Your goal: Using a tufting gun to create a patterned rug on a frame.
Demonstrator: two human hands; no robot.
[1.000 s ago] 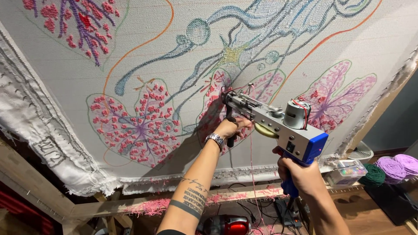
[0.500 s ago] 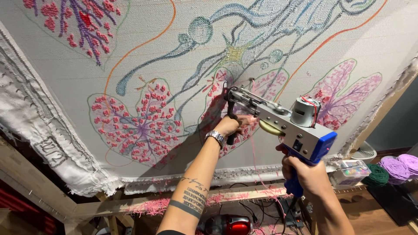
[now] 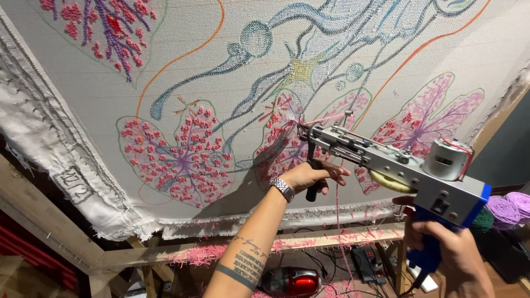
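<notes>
A tufting gun (image 3: 397, 165) met the stretched cloth (image 3: 110, 94) at centre. The left hand (image 3: 312, 175) curled round its front grip, the right hand (image 3: 450, 254) clenched the blue handle at four o'clock. Pink flowers looked partly filled; outlines remained bare.

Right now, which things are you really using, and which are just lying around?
In use: tufting gun, left hand on its black front handle, right hand on the blue grip, pink yarn, stretched cloth.

Lying about: red vacuum cleaner, purple yarn balls, green yarn ball, power strip.
</notes>
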